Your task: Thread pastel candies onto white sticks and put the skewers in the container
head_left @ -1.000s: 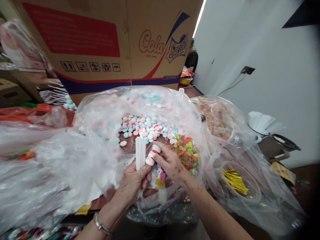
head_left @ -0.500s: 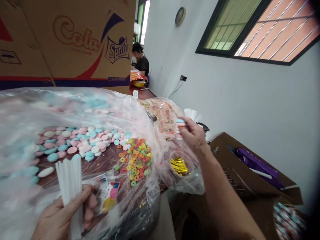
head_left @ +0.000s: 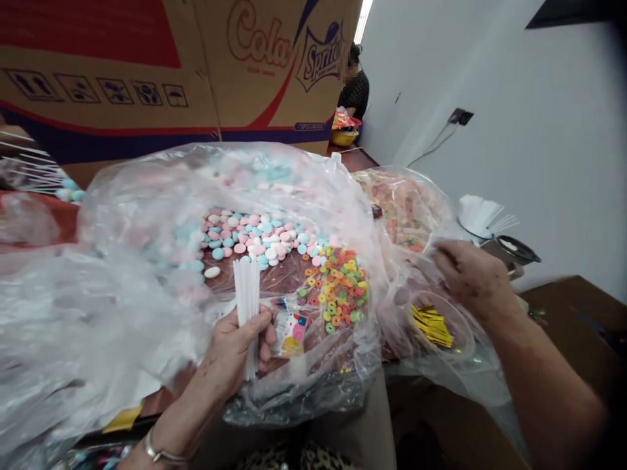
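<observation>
A bundle of white sticks [head_left: 247, 294] stands upright in my left hand [head_left: 240, 339], whose fingers are wrapped round it. Just right of that hand lies a small printed packet [head_left: 292, 334]. Pink, blue and white tablet candies [head_left: 264, 238] are spread beyond the sticks, and small coloured candy rings [head_left: 343, 287] lie to their right. My right hand [head_left: 473, 274] has its fingers curled together at the edge of clear plastic, above a round tub [head_left: 463, 326] of gold twist ties [head_left: 432, 326]. What those fingers hold, if anything, is hidden.
A large cardboard box [head_left: 161, 117] stands behind the big plastic bag [head_left: 294, 160]. Bagged candy rings [head_left: 404, 209] and a fan of white sticks [head_left: 477, 215] in a container lie right. A person [head_left: 356, 88] sits beyond. Another cardboard box [head_left: 563, 300] is at lower right.
The view has swung left, so things appear further right. The striped candy stack in my right hand no longer shows; that hand is now over the plastic. My left hand still grips the sticks.
</observation>
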The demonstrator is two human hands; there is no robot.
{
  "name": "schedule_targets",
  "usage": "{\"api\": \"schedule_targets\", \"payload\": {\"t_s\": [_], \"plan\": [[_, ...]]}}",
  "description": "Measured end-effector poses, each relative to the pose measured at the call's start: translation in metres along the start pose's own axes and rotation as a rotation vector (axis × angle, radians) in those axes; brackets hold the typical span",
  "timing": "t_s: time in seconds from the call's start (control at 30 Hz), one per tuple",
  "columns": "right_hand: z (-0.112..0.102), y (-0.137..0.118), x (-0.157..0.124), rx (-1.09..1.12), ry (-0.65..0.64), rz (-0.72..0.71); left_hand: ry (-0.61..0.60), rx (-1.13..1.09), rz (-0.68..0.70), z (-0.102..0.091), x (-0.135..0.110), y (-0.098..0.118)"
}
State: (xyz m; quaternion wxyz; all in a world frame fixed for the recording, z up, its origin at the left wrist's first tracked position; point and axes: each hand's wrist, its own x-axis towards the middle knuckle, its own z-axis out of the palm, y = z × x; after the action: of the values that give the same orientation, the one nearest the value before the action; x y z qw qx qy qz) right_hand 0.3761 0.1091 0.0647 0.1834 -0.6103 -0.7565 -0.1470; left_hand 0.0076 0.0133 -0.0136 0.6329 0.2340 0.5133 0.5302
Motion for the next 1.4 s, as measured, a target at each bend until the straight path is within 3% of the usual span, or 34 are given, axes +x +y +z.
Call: {"api": "schedule_targets", "payload": {"t_s": [0.07, 0.17, 0.23, 0.33, 0.53, 0.7, 0.8, 0.87, 1.07, 1.23, 1.4], "plan": [[0.004, -0.052, 0.002, 0.2, -0.051, -0.187, 0.0, -0.006, 0.0, 0.0, -0.001, -0.001], [0.026, -0.12, -0.004, 0.338, -0.303, -0.4, 0.002, -0.017, 0.002, 0.0, -0.001, -0.002], [0.045, -0.149, -0.009, 0.287, -0.375, -0.476, 0.001, -0.021, -0.002, -0.001, -0.001, -0.002], [0.069, -0.169, -0.016, 0.149, -0.338, -0.513, -0.007, -0.024, -0.016, -0.001, -0.001, -0.003], [0.088, -0.17, -0.025, 0.078, -0.209, -0.516, -0.027, -0.041, -0.022, -0.001, 0.0, -0.006], [0.079, -0.17, -0.013, 0.301, -0.322, -0.352, -0.029, -0.037, -0.01, -0.002, -0.001, -0.007], [0.074, -0.175, -0.007, 0.399, -0.431, -0.43, -0.025, -0.034, -0.016, -0.002, -0.002, -0.007], [0.074, -0.179, -0.008, 0.338, -0.46, -0.506, -0.021, -0.034, -0.018, -0.002, -0.003, -0.007], [0.082, -0.182, -0.028, 0.188, -0.316, -0.568, -0.021, -0.048, -0.026, -0.001, -0.001, -0.007], [0.086, -0.171, -0.034, 0.388, -0.306, -0.459, -0.029, -0.051, -0.034, 0.0, 0.001, -0.008], [0.078, -0.156, -0.014, 0.673, -0.261, -0.237, -0.036, -0.052, -0.044, 0.0, 0.001, -0.007]]}}
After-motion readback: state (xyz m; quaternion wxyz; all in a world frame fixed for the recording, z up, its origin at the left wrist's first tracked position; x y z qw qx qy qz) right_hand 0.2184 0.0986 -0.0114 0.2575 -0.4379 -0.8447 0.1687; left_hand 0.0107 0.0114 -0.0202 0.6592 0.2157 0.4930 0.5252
